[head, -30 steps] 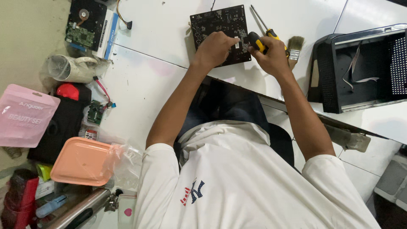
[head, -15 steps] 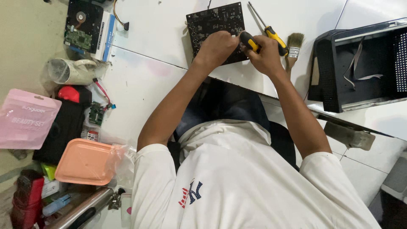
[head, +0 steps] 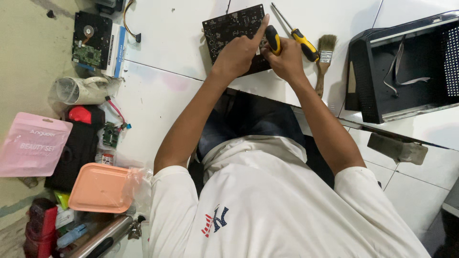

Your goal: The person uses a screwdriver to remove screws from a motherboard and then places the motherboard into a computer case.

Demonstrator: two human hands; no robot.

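The dark circuit board [head: 233, 29] lies flat at the far edge of the white table [head: 167, 43]. The left hand [head: 239, 50] rests on it, index finger stretched along its right edge. The right hand [head: 286, 57] is clenched around a yellow-and-black screwdriver [head: 273, 39] whose tip is hidden, so work on the board looks underway, not finished. A second screwdriver [head: 299, 34] and a brush [head: 324, 62] lie just beside it, unused

At the far left we see a flat pink pouch [head: 32, 150] with pale lettering, lying on the floor beside a black bag [head: 76, 153]. Higher up, a white and blue box [head: 114, 50] sits under a hard drive [head: 91, 40]. A small bottle [head: 108, 158] carries a red and white label.
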